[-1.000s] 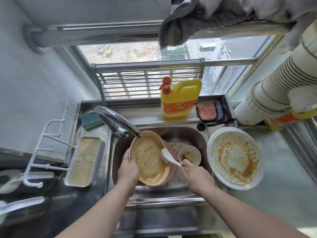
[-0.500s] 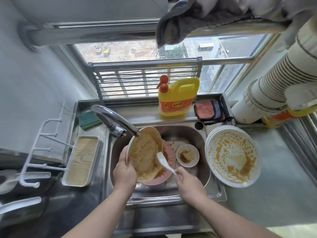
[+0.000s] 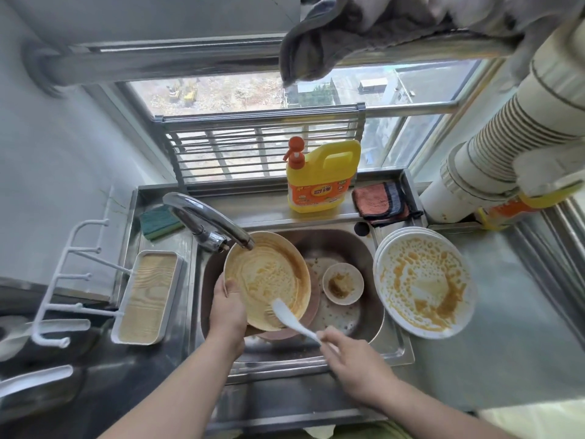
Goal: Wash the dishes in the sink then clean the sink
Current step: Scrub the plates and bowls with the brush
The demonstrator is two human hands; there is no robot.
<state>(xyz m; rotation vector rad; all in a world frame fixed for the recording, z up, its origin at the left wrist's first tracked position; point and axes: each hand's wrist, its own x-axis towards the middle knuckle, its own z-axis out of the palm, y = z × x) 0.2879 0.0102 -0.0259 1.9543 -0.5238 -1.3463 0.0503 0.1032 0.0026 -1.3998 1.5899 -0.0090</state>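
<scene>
Left hand grips the plate, tilted at the sink's left edge. Right hand pinches the spoon, whose long axis runs up-left onto the plate's near rim.

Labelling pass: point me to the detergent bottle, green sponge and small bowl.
detergent bottle [image 3: 319, 188], head view, on its orange label.
green sponge [image 3: 159, 222], head view, top face.
small bowl [image 3: 343, 282], head view, soiled inside.

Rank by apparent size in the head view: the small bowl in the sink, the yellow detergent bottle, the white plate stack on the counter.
1. White plate stack
2. Yellow detergent bottle, though it stands farther off
3. Small bowl
</scene>
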